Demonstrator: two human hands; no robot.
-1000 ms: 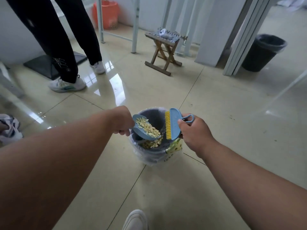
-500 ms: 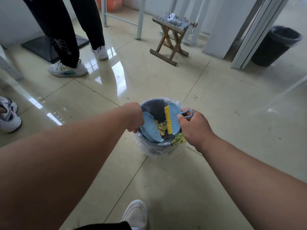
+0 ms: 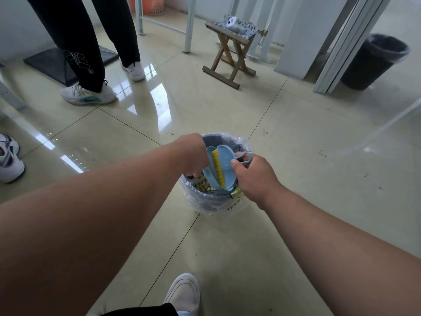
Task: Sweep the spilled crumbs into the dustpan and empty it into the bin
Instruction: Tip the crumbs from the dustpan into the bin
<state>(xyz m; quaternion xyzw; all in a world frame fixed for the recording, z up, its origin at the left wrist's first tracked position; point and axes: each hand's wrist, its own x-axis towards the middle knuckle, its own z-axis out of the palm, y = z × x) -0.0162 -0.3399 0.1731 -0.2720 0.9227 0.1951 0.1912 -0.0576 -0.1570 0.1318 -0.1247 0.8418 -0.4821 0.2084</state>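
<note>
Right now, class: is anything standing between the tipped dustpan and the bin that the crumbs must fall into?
Nothing visible. The left hand tips the dustpan directly over the open bin; crumbs already lie inside. The brush, in the right hand, rests against the dustpan.

From my feed, very little can be read. The plastic liner [image 3: 230, 207] of the small bin [image 3: 205, 197] carries a short row of dark capital letters on its front, below the rim, but they are upside down and too small for me to make out. The nearer sneaker [image 3: 87, 94] of the person standing at upper left bears a dark swoosh mark on its side. The black trouser leg [image 3: 78, 58] above it has a white looping line design; I cannot tell whether it holds letters.
</note>
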